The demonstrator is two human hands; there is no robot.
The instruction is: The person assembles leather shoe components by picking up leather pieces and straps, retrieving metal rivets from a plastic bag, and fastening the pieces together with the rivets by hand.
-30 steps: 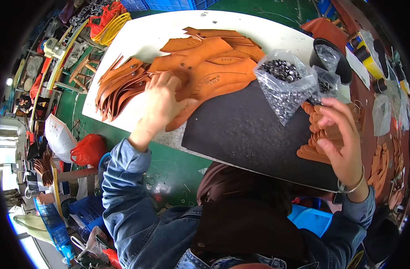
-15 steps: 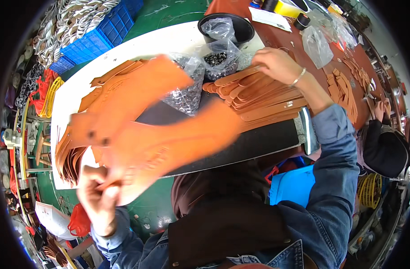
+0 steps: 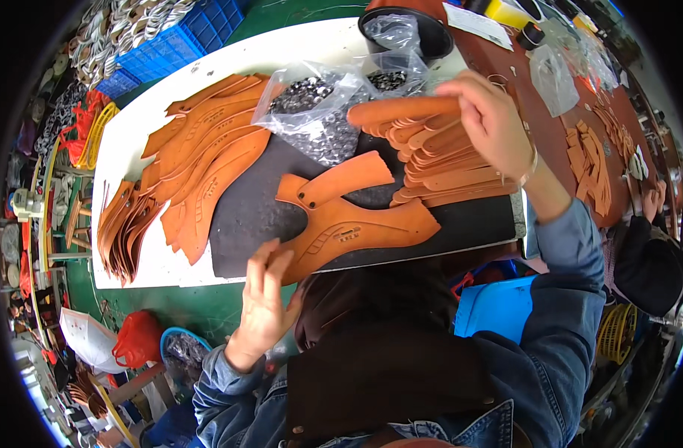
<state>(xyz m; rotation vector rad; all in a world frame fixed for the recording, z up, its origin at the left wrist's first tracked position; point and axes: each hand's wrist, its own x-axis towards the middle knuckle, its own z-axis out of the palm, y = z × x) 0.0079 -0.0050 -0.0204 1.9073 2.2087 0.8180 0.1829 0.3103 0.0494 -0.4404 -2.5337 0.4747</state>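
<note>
An orange-brown cut leather piece (image 3: pixel 356 233), with a short leather strip fixed across it by two dark rivets, lies on the black mat (image 3: pixel 259 190). My left hand (image 3: pixel 263 302) is at its lower left end, fingertips touching the edge, fingers stretched and thumb apart. My right hand (image 3: pixel 494 123) is closed on the end of a leather strap (image 3: pixel 401 110) with a rounded tip, raised over a fanned stack of similar straps (image 3: pixel 449 160). Left of the mat lie overlapping stamped leather pieces (image 3: pixel 207 175) and a bundle of curved leather pieces (image 3: pixel 121 239).
Clear plastic bags of small metal parts (image 3: pixel 311 112) stand behind the mat, beside a black bucket (image 3: pixel 431 41). Blue crates (image 3: pixel 181 48) are at far left. More leather strips (image 3: pixel 588 164) lie on the reddish table to the right, near another person (image 3: pixel 644 261).
The leather piece has come down from the air at left onto the mat, and my left hand has moved right and loosened. My right hand has lifted a strap from the stack.
</note>
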